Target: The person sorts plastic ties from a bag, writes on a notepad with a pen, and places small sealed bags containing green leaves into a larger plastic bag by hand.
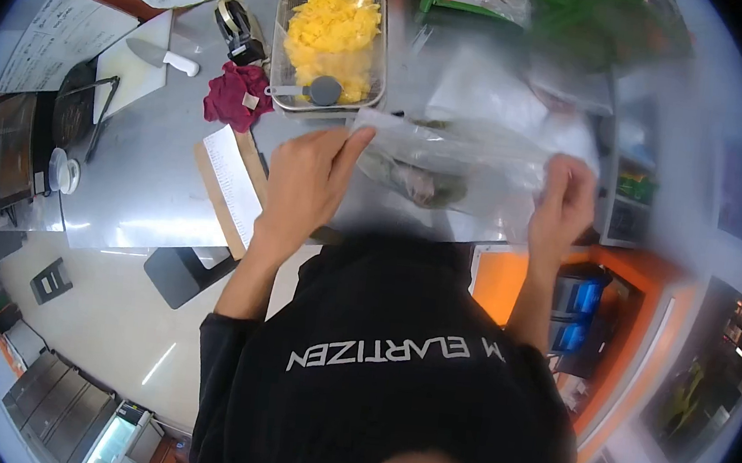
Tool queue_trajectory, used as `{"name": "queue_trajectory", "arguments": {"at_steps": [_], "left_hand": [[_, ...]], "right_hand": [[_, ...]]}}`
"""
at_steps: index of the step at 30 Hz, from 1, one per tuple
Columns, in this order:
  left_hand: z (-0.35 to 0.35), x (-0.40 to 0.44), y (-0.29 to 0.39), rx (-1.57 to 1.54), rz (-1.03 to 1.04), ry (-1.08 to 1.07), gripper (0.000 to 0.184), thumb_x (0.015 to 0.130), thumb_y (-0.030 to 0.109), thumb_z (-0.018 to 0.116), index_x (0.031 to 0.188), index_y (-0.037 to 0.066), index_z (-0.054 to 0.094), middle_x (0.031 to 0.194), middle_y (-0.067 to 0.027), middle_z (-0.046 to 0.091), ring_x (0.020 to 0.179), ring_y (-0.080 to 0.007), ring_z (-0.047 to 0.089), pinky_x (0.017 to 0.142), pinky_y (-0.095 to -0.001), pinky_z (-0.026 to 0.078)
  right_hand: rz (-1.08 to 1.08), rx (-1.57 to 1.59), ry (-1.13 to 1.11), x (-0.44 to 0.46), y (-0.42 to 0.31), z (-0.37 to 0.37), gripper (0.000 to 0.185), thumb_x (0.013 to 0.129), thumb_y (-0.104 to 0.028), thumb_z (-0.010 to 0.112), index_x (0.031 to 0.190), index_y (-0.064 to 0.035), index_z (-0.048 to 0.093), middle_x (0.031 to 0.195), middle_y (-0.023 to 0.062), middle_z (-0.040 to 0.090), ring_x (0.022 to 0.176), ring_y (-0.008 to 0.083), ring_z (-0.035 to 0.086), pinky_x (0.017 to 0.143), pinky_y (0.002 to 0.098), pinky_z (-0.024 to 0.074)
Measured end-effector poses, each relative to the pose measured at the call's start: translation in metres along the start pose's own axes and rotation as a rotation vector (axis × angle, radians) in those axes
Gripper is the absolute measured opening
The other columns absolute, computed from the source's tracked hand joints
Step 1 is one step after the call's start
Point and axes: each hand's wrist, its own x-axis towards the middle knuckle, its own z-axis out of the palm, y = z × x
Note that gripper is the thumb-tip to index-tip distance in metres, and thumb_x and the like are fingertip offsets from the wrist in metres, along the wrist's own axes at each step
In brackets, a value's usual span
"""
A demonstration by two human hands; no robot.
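A clear plastic bag (484, 167) with greenish contents is stretched between my two hands above the steel counter. My left hand (314, 177) pinches the bag's upper left corner between thumb and fingers. At the bag's right end, my right hand (566, 201) grips the plastic with its fingers closed. Just behind my left hand stands a clear container (380, 63) of yellow chopped pieces, with a grey scoop (324, 91) lying on them. More clear plastic (474, 90) lies behind the bag, partly blurred.
On the steel counter (145, 165) are a clipboard (231, 178) with paper, a dark red cloth (236, 98), a black tape dispenser (240, 33) and a knife (160, 56) on a white board (131, 79). A green crate (499, 16) sits at the back right.
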Motion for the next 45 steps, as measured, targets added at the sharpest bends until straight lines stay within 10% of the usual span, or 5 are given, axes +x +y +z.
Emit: {"name": "queue_trajectory", "arguments": {"at_steps": [20, 25, 36, 41, 45], "left_hand": [[-0.067, -0.046, 0.016, -0.504, -0.100, 0.033, 0.018, 0.095, 0.007, 0.068, 0.086, -0.008, 0.068, 0.066, -0.0079, 0.063, 0.061, -0.0136, 0.059, 0.057, -0.0270, 0.042], [-0.043, -0.094, -0.089, -1.423, -0.321, -0.142, 0.089, 0.103, 0.072, 0.024, 0.128, -0.005, 0.061, 0.097, -0.0184, 0.070, 0.080, -0.0326, 0.069, 0.072, -0.0420, 0.057], [0.061, -0.017, -0.089, -1.240, -0.743, -1.064, 0.063, 0.103, 0.038, 0.057, 0.150, -0.001, 0.041, 0.129, -0.0175, 0.063, 0.111, -0.0331, 0.067, 0.098, -0.0474, 0.056], [0.032, 0.002, -0.061, -1.149, -0.442, -0.835, 0.063, 0.092, 0.001, 0.068, 0.150, 0.002, 0.044, 0.134, -0.0119, 0.062, 0.113, -0.0203, 0.066, 0.099, -0.0395, 0.055], [0.003, 0.029, -0.075, -0.918, -0.234, -0.760, 0.068, 0.088, -0.006, 0.068, 0.151, 0.004, 0.044, 0.137, -0.0063, 0.061, 0.118, -0.0170, 0.062, 0.105, -0.0343, 0.049]], "right_hand": [[-0.370, 0.160, -0.093, -0.001, -0.054, -0.022, 0.006, 0.101, -0.007, 0.061, 0.101, -0.0016, 0.058, 0.098, 0.0100, 0.062, 0.080, 0.0129, 0.055, 0.075, 0.0264, 0.0483], [-0.415, 0.550, -0.605, -0.019, -0.054, -0.045, 0.012, 0.101, -0.014, 0.062, 0.104, -0.0024, 0.060, 0.094, 0.0095, 0.063, 0.080, 0.0188, 0.059, 0.074, 0.0368, 0.0504], [-0.331, 0.747, -1.446, -0.057, -0.078, 0.002, 0.032, 0.089, -0.024, 0.080, 0.111, -0.0028, 0.070, 0.110, 0.0091, 0.068, 0.098, 0.0279, 0.067, 0.103, 0.0595, 0.0492], [-0.094, 0.069, -0.219, 0.000, 0.013, -0.036, 0.053, 0.094, -0.043, 0.070, 0.124, -0.0001, 0.062, 0.121, 0.0169, 0.067, 0.109, 0.0275, 0.067, 0.102, 0.0387, 0.0506], [0.574, 0.526, -0.782, 0.009, 0.082, -0.013, 0.053, 0.093, -0.020, 0.073, 0.137, -0.0014, 0.053, 0.116, 0.0107, 0.066, 0.105, 0.0219, 0.068, 0.094, 0.0348, 0.0549]]}}
